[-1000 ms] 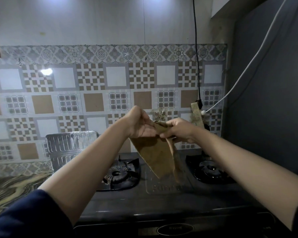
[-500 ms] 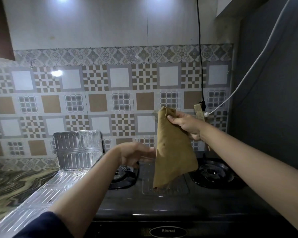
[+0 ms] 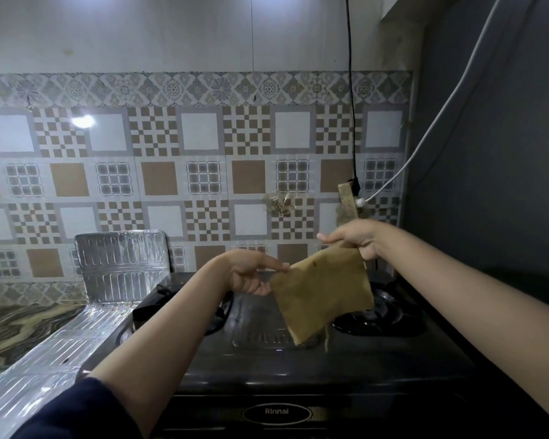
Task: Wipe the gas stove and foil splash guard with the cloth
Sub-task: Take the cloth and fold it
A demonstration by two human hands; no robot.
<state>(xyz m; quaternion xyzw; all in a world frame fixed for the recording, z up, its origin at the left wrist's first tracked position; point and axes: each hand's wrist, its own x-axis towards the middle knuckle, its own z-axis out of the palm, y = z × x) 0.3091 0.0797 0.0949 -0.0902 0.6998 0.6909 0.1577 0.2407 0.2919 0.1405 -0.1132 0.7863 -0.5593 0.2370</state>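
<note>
Both forearms reach out over the gas stove [image 3: 298, 369]. The right hand [image 3: 358, 237] pinches the cloth [image 3: 324, 296] at its top corner, the left hand [image 3: 251, 275] its left edge; it hangs above the stove.

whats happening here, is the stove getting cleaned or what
Not quite yet. A person holds a brown cloth in the air above the black gas stove: the right hand pinches its upper corner, and the left hand grips its left edge. The cloth hangs clear of the stove top. The foil splash guard stands untouched at the stove's left rear.
</note>
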